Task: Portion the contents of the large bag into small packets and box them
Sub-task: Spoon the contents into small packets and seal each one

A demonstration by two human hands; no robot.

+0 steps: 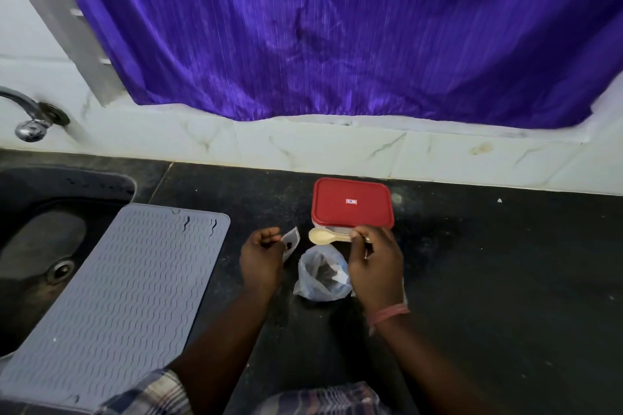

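Observation:
A large clear plastic bag (322, 274) with dark contents stands open on the black counter between my hands. My left hand (261, 258) pinches a small clear packet (290, 241) with a little dark material in it, held just left of the bag. My right hand (374, 261) grips the handle of a pale wooden spoon (325, 235), whose bowl points left above the bag and looks empty. Right behind the spoon sits a box with a red lid (352, 202), closed.
A grey ribbed silicone mat (118, 296) lies at the left, partly over the dark sink (40, 246). A tap (30, 118) sticks out of the tiled wall (337, 148). A purple curtain (337, 27) hangs behind. The black counter (488, 263) stretches right.

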